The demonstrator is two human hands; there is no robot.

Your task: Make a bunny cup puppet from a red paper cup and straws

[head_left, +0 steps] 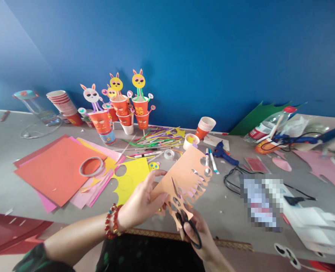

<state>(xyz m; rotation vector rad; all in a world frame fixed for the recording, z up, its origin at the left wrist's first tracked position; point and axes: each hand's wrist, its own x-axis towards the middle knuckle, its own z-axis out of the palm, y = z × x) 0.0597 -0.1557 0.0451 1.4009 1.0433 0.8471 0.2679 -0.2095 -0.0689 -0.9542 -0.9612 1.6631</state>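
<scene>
My left hand (pixel 145 200) pinches the left edge of a sheet of orange paper (pixel 181 172), thumb on top. The sheet's right and lower edges are ragged with cut-out shapes. In my right hand (pixel 198 230) is a pair of black-handled scissors (pixel 195 236), fingers through the loops. The scissor blades point up and lie across the lower part of the sheet, spread apart. Yellow paper (pixel 140 173) with round cut-outs lies just left of my left hand.
Red, pink and orange sheets (pixel 57 166) with a tape roll (pixel 91 166) lie left. Paper-cup animal figures (pixel 99 122) stand behind, near pipe cleaners (pixel 156 138). A blue glue gun (pixel 225 153), its cord, a plastic bottle (pixel 269 124) and a white power strip (pixel 306 215) occupy the right.
</scene>
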